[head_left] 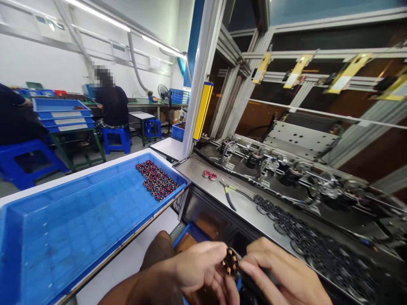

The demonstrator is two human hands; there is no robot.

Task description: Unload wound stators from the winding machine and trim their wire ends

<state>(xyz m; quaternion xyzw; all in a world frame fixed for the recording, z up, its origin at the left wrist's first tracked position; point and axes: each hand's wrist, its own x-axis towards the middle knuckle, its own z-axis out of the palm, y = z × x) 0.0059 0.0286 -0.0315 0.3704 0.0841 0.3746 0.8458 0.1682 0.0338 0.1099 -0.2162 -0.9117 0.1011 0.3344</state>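
Low in the view, my left hand (pixel 197 267) is closed around a small round motor stator (pixel 230 262) with copper windings, thumb on its upper edge. My right hand (pixel 282 271) pinches at the stator's right side, thumb and fingers bent together. A dark shape shows beneath the right fingers, too hidden to name. On the metal ledge above lie two red stators (pixel 210 175) and a pair of cutting pliers (pixel 229 195) with dark and green handles. Many black rings (pixel 321 248) are heaped along the ledge to the right.
To the left stands a big blue tray (pixel 79 224), with a cluster of red and black stators (pixel 157 180) at its far right corner. A machine (pixel 286 169) in an aluminium frame fills the right side, behind a yellow bar (pixel 203 111). Co-workers (pixel 111 101) sit farther back.
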